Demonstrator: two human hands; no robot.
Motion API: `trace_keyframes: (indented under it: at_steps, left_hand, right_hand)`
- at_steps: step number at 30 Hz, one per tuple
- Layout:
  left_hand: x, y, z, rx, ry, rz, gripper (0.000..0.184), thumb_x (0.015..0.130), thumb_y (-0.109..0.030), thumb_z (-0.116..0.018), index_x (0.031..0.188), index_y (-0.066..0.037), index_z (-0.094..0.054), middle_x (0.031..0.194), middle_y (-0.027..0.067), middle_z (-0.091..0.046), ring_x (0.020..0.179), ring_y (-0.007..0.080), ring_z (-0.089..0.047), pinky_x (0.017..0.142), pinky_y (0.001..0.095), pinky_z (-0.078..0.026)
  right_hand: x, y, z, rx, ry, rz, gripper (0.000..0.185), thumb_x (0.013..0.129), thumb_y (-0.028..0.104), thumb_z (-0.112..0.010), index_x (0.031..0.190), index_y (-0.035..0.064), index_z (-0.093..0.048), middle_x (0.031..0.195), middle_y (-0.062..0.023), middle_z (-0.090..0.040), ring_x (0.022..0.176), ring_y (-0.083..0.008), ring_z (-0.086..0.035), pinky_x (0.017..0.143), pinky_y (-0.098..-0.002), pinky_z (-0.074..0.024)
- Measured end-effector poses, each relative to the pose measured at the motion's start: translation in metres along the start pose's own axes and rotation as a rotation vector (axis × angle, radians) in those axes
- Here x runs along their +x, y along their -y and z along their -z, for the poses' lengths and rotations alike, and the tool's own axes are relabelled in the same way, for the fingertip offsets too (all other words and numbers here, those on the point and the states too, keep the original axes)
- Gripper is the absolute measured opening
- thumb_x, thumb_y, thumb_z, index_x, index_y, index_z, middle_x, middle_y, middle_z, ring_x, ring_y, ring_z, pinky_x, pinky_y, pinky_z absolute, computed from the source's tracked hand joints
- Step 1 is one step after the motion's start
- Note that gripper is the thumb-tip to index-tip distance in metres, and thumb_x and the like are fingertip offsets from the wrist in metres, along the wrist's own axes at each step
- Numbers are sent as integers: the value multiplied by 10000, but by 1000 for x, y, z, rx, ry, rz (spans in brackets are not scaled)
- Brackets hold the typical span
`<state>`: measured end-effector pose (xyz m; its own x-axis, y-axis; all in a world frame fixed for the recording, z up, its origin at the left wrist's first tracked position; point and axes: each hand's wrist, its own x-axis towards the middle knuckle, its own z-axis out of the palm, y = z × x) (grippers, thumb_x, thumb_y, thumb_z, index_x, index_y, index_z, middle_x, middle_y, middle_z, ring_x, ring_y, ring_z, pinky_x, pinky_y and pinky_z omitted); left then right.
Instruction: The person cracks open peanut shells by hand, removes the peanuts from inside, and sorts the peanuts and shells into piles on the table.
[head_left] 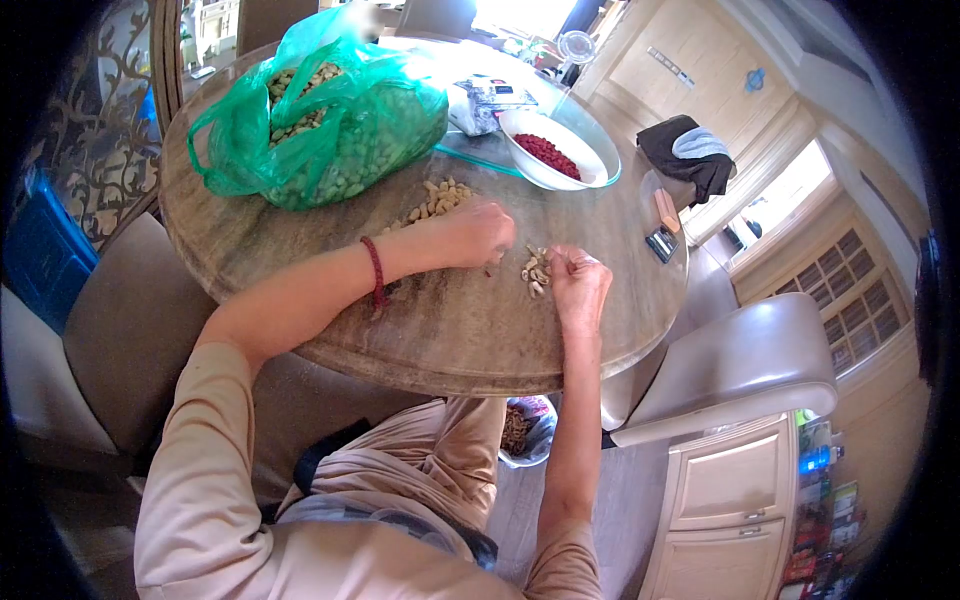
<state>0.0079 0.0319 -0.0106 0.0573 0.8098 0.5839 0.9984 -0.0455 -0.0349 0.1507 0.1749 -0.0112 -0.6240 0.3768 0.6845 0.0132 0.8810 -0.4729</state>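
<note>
My left hand [487, 236] is closed over the round table, its fingers curled down and mostly hidden. A small reddish bit, like a peanut kernel, shows just below those fingers. Close by on the right, my right hand [580, 283] has its thumb and fingers pinched together; what lies between them is too small to make out. Beside its fingertips is a small heap of opened peanut shells [535, 272]. Behind my left wrist lies a pile of unshelled peanuts [440, 198]. A white bowl [606, 160] farther back holds red-skinned peanut kernels [547, 156].
A large green plastic bag [385, 140] full of unshelled peanuts stands at the table's back left. Near the bowl is a plastic package [495, 97]. A small dark device [661, 244] lies near the right edge. Below, a lined bin [541, 437] contains shells. Chairs [735, 365] surround the table.
</note>
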Motion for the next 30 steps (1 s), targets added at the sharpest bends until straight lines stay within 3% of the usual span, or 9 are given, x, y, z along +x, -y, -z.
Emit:
trace_keyframes:
  at_steps: [4,6,10,12,13,15,21,27,30]
  left_hand:
    - [-1,1,-2,-49,133,83,90,659,-89,-588,608,-28,-547,650,131,-582,627,342,-555,593,395,-445]
    - [-1,1,-3,-244,-32,160,61,671,-82,-601,653,-26,-586,655,127,-594,633,320,-572,598,376,-458]
    - [4,-3,-2,-510,-208,218,70,685,-51,-630,744,-13,-622,683,122,-618,655,250,-608,604,331,-470]
    - [6,-5,-1,-700,-234,327,112,658,-20,-670,769,-10,-654,737,130,-649,689,195,-637,640,289,-496]
    - [6,-6,0,-699,-234,326,112,658,-20,-670,769,-10,-654,737,130,-649,689,195,-637,640,289,-496]
    - [5,-9,0,-848,-175,410,154,689,18,-668,840,18,-632,764,58,-645,716,98,-597,645,239,-483]
    - [7,-15,-3,-998,-201,417,198,677,23,-687,865,7,-628,784,39,-632,720,76,-581,644,214,-479]
    - [8,-29,4,-1022,-261,417,197,679,0,-704,861,-3,-628,764,18,-617,692,54,-548,618,198,-461]
    - [8,-36,14,-955,-201,409,193,676,2,-703,856,2,-633,750,14,-613,691,46,-539,615,191,-455]
  right_hand:
    - [-1,6,3,-36,84,-53,99,741,54,-604,822,19,-650,632,-217,-568,566,-310,-599,540,-351,-456]
    - [-1,2,-1,1,49,78,104,770,88,-619,826,12,-663,567,-132,-585,503,-107,-547,504,-274,-436]
    - [-1,8,1,42,60,17,110,783,99,-617,837,14,-661,567,-123,-582,510,-103,-549,505,-269,-435]
    - [-1,14,4,60,55,21,96,777,51,-586,835,1,-643,663,-209,-595,592,-271,-629,555,-320,-468]
    - [-1,12,4,60,54,21,96,777,51,-586,835,1,-643,663,-209,-595,592,-271,-629,555,-320,-468]
    - [0,13,3,106,61,11,104,782,78,-607,836,-4,-643,646,-180,-607,548,-203,-610,547,-291,-463]
    - [0,30,12,171,142,-115,135,765,113,-671,826,-7,-662,592,-85,-597,533,-51,-503,518,-227,-426]
    - [-1,16,0,605,155,-87,136,753,95,-700,814,-23,-674,650,7,-609,583,-32,-492,520,-190,-402]
    - [-1,16,-1,676,146,-81,97,755,71,-692,784,-20,-673,652,30,-582,577,-23,-464,505,-184,-383]
